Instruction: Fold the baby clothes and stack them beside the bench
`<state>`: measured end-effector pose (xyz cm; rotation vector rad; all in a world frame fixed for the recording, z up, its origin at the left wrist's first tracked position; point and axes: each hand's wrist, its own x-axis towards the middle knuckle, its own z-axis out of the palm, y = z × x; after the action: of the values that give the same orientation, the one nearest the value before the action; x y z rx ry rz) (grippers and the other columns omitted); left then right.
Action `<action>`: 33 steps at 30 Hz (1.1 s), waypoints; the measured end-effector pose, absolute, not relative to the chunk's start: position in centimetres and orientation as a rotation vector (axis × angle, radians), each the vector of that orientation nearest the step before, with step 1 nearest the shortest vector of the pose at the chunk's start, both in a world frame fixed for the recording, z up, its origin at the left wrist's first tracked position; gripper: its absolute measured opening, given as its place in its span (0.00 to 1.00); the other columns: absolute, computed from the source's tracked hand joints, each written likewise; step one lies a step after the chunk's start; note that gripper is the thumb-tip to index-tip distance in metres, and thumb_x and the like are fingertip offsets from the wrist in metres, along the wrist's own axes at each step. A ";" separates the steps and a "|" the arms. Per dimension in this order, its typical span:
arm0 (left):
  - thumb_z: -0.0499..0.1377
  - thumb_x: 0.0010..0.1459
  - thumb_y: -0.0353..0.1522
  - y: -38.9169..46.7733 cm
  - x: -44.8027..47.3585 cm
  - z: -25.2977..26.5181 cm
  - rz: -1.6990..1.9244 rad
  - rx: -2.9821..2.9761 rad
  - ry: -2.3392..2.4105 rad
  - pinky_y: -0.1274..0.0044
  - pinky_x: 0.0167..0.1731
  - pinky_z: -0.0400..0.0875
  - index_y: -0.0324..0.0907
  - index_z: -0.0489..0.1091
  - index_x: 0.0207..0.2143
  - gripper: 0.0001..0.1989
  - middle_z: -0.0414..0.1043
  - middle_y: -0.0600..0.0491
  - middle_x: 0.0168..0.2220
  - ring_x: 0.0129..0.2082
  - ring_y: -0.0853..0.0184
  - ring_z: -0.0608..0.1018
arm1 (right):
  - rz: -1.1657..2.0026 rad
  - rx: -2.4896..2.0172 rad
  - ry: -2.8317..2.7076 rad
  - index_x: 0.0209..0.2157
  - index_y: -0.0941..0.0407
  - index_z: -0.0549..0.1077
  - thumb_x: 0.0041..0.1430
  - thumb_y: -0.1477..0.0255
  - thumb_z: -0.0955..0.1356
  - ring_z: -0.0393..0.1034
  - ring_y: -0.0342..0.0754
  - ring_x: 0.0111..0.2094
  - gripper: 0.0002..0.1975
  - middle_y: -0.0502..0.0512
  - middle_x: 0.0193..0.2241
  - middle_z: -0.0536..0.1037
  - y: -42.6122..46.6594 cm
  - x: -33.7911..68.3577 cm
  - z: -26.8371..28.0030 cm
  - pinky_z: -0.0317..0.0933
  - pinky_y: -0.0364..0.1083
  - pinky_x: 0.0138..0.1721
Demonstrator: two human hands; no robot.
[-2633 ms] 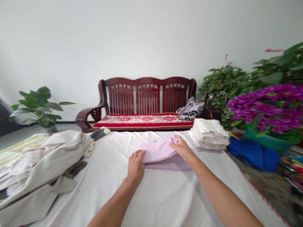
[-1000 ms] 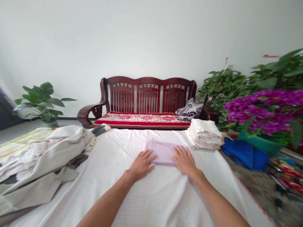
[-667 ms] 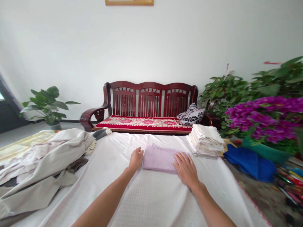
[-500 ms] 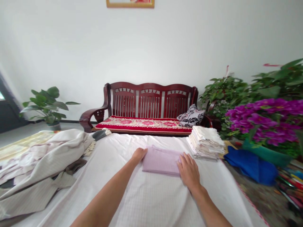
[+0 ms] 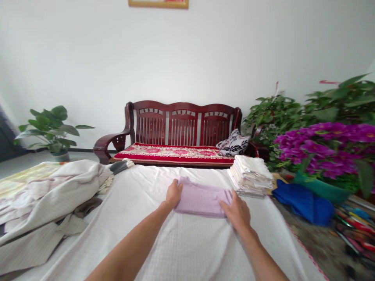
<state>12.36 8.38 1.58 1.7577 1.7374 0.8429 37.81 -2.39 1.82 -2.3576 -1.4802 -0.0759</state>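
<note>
1. The left edge of a folded lilac cloth [image 5: 202, 201] is clasped in the left hand [image 5: 174, 193], with the fingers bent and partly hidden by the hand itself.
2. The right edge is pinched by the right hand [image 5: 238, 212]; the thumb is laid on top, and the other fingers are curled around the side.
3. The lilac cloth is placed between the two hands, over the middle of a white sheet [image 5: 187, 249]; whether it is slightly lifted cannot be told.
4. A stack of folded cream cloths [image 5: 252, 175] is set near the sheet's far right corner, just beyond the right hand.
5. Rumpled fabrics [image 5: 70, 191] in white, pale pink and grey are heaped at the left, well apart from the left hand.
6. At the far side, a dark red wooden bench [image 5: 182, 107] is covered along its seat by a red floral cover [image 5: 175, 151], and a patterned cushion [image 5: 234, 143] is propped at its right end.
7. Purple flowers [image 5: 328, 148] and a blue cloth [image 5: 303, 205] are seen at the right.
</note>
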 end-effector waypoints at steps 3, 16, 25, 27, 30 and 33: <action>0.53 0.67 0.32 8.1 12.2 1.8 0.898 1.751 1.706 0.76 0.41 0.67 0.42 0.66 0.48 0.09 0.79 0.46 0.42 0.44 0.59 0.80 | -0.050 -2.304 -1.465 0.66 0.63 0.55 0.60 0.59 0.65 0.71 0.61 0.53 0.38 0.68 0.58 0.72 -2.1 37.7 1.7 0.62 0.53 0.51; 0.55 0.65 0.32 7.6 7.9 4.9 1.058 1.681 1.650 0.76 0.43 0.67 0.41 0.68 0.47 0.10 0.78 0.49 0.43 0.44 0.62 0.78 | -0.013 -1.884 -1.419 0.66 0.56 0.56 0.54 0.63 0.68 0.70 0.61 0.55 0.40 0.67 0.60 0.70 -1.0 35.9 2.7 0.64 0.52 0.48; 0.56 0.63 0.32 6.2 0.1 3.7 0.831 1.378 1.746 0.76 0.27 0.70 0.33 0.58 0.61 0.26 0.76 0.46 0.35 0.28 0.65 0.77 | 0.087 -1.989 -1.653 0.67 0.57 0.56 0.60 0.63 0.65 0.72 0.58 0.50 0.35 0.65 0.56 0.72 -0.4 30.4 1.6 0.65 0.50 0.43; 0.53 0.65 0.33 4.7 -1.0 3.1 0.821 1.330 1.705 0.77 0.26 0.70 0.36 0.56 0.63 0.26 0.76 0.48 0.37 0.26 0.69 0.76 | 0.015 -2.015 -1.668 0.65 0.61 0.58 0.63 0.62 0.63 0.72 0.59 0.50 0.33 0.67 0.54 0.73 -0.8 30.5 1.0 0.64 0.51 0.45; 0.54 0.64 0.34 2.5 -2.6 2.5 0.861 1.364 1.502 0.80 0.33 0.73 0.41 0.58 0.62 0.25 0.73 0.48 0.44 0.33 0.72 0.78 | -0.232 -1.915 -1.720 0.62 0.62 0.63 0.65 0.64 0.62 0.68 0.61 0.52 0.28 0.69 0.54 0.72 -1.5 31.0 0.9 0.62 0.55 0.50; 0.60 0.55 0.30 0.6 -3.6 1.8 0.864 1.549 1.295 0.77 0.39 0.74 0.43 0.59 0.62 0.31 0.67 0.45 0.54 0.42 0.69 0.77 | -0.358 -1.658 -1.885 0.55 0.55 0.72 0.62 0.68 0.65 0.64 0.59 0.56 0.20 0.62 0.55 0.73 -2.4 30.8 1.5 0.56 0.56 0.58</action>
<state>-3.62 0.60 1.82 1.5487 1.2945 0.8644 30.77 -2.40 1.51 -1.6582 -1.8855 -0.3585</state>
